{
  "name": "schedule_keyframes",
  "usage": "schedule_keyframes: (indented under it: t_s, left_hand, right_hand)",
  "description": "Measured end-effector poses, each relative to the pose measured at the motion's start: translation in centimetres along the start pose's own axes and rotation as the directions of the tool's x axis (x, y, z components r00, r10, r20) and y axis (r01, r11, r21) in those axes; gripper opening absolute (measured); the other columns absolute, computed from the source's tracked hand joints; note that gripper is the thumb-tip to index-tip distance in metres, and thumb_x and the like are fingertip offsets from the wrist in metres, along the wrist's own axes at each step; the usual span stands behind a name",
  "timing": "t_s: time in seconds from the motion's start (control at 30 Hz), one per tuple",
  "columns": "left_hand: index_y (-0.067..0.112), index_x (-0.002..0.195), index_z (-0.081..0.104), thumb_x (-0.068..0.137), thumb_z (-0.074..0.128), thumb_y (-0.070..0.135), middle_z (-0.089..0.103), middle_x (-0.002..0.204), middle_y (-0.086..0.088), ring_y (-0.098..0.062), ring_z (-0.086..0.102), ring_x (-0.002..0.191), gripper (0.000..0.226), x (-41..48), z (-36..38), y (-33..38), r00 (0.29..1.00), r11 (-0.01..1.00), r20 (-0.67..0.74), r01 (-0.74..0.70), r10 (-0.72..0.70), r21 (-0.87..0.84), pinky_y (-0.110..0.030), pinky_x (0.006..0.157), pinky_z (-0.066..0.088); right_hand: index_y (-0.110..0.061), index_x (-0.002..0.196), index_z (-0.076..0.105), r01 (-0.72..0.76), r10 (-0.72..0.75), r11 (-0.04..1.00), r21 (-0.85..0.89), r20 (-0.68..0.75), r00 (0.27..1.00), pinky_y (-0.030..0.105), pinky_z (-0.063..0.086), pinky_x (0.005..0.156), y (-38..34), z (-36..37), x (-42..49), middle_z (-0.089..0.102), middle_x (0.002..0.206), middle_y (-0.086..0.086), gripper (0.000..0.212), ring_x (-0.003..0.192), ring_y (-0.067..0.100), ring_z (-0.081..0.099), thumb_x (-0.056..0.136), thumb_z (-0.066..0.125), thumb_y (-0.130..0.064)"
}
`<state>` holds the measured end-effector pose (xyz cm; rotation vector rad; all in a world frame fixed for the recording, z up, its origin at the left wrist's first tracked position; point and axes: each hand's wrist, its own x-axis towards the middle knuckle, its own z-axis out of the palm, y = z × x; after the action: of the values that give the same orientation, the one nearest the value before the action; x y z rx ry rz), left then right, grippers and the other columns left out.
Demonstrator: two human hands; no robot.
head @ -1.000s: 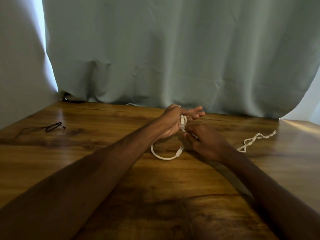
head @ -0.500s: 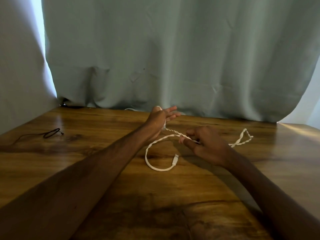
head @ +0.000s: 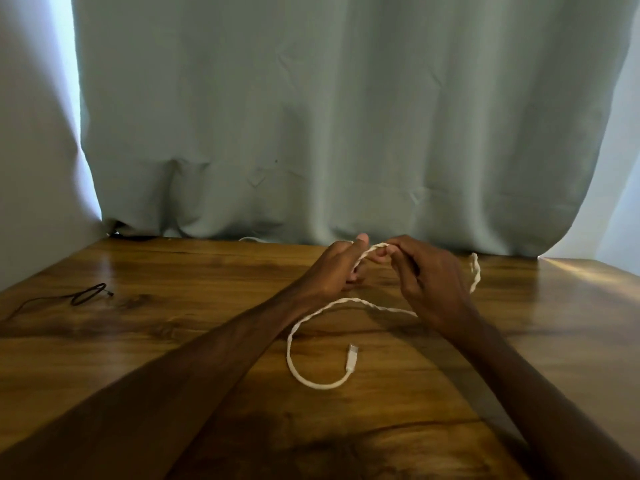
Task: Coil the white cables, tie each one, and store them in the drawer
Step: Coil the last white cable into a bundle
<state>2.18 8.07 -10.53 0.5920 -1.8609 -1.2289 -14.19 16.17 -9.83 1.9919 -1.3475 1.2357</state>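
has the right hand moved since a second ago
Yes. The right hand has moved up toward the grey-green curtain, away from the wooden table's near edge, pinching the twisted white cable with the left hand.

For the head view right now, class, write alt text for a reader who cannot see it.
Two bare hands, left hand and right hand, hold a white cable between them above a wooden table; its plug end lies loose. A black cable lies far left, a pale curtain behind.

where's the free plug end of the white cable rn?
Head view: the plug end lies on the wooden table, centre, nearer the camera than both hands, between the forearms, untouched.
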Motion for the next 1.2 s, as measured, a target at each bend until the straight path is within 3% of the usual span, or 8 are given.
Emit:
schedule_keyframes:
  t_s: [0.13,0.3,0.4,0.53,0.7,0.9,1.07,1.2]
  left_hand:
    - [0.002,0.089,0.070,0.107,0.026,0.059,0.029,0.044,0.010,-0.003,0.018,0.037,0.074,-0.3,1.1,1.7,0.970,0.975,0.197,0.174,-0.145,-0.139,-0.018,0.037,0.016]
    - [0.008,0.086,0.060,0.109,0.035,0.037,0.029,0.044,0.013,-0.001,0.020,0.032,0.044,0.1,1.2,2.7,0.877,0.897,0.457,0.313,-0.147,-0.313,-0.023,0.040,0.007]
    - [0.007,0.104,0.066,0.109,0.037,0.024,0.032,0.048,0.014,-0.002,0.025,0.033,0.034,0.3,1.2,3.0,0.864,0.810,0.501,0.323,-0.042,-0.490,-0.025,0.045,0.009]
    - [-0.003,0.129,0.057,0.106,0.036,0.013,0.041,0.059,0.009,-0.005,0.033,0.038,0.035,0.7,1.7,3.1,0.928,0.749,0.371,0.265,-0.028,-0.607,-0.018,0.047,0.026]
    - [0.009,0.098,0.061,0.103,0.039,0.010,0.051,0.066,0.003,-0.006,0.037,0.042,0.022,2.2,0.1,1.8,0.987,0.770,0.047,0.152,-0.156,-0.620,-0.021,0.046,0.022]
    - [-0.003,0.111,0.054,0.099,0.048,-0.010,0.074,0.090,-0.009,-0.015,0.064,0.057,0.015,3.1,-4.2,-0.4,0.897,0.800,-0.371,-0.032,-0.242,-0.599,-0.018,0.050,0.050]
    - [-0.010,0.124,0.049,0.104,0.041,-0.004,0.073,0.099,-0.005,-0.012,0.073,0.064,0.022,3.4,-5.4,-2.4,0.889,0.897,-0.398,0.031,-0.227,-0.441,-0.020,0.059,0.056]
    - [0.004,0.088,0.061,0.105,0.040,0.002,0.075,0.081,-0.006,-0.012,0.067,0.057,0.026,2.6,-3.5,-2.0,0.971,0.980,-0.201,0.095,-0.131,-0.177,-0.026,0.060,0.052]
  right_hand:
    - [-0.025,0.106,0.072,-0.055,0.051,0.997,-0.059,-0.071,0.996,0.017,0.041,0.061,0.8,-0.3,0.2,0.064,0.081,-0.018,0.018,0.066,-0.005,0.055,0.105,0.055,-0.030]
    - [-0.037,0.105,0.072,-0.171,0.171,0.983,-0.063,-0.005,0.985,0.029,0.047,0.062,2.2,-0.6,0.1,0.072,0.081,-0.014,0.031,0.071,0.002,0.065,0.105,0.044,-0.051]
    - [-0.034,0.090,0.067,-0.234,0.225,0.971,0.054,0.143,0.964,0.032,0.045,0.060,2.3,0.6,-0.3,0.068,0.073,-0.006,0.033,0.067,0.013,0.065,0.102,0.039,-0.047]
    - [-0.021,0.095,0.055,-0.227,0.244,0.970,-0.090,0.396,0.885,0.032,0.042,0.059,1.2,2.9,-1.0,0.062,0.081,-0.004,0.017,0.069,0.014,0.058,0.104,0.045,-0.031]
    - [-0.022,0.105,0.055,-0.101,0.117,0.993,-0.060,0.525,0.843,0.015,0.035,0.060,-1.2,3.8,-1.2,0.054,0.084,-0.015,0.008,0.074,0.002,0.052,0.105,0.048,-0.026]
    - [-0.026,0.108,0.068,-0.131,0.098,0.991,0.021,0.552,0.828,0.028,0.048,0.068,-2.5,3.4,-0.8,0.068,0.089,-0.007,0.023,0.079,0.005,0.059,0.106,0.049,-0.036]
    - [-0.020,0.094,0.075,-0.091,0.024,0.985,0.147,0.406,0.913,0.018,0.036,0.058,-3.1,2.2,-0.5,0.068,0.073,-0.007,0.021,0.069,0.011,0.059,0.102,0.058,-0.030]
    - [-0.022,0.095,0.074,-0.037,-0.001,0.987,0.154,0.240,0.971,0.022,0.035,0.056,-2.4,1.8,-0.3,0.062,0.070,-0.015,0.022,0.061,0.004,0.056,0.102,0.054,-0.029]
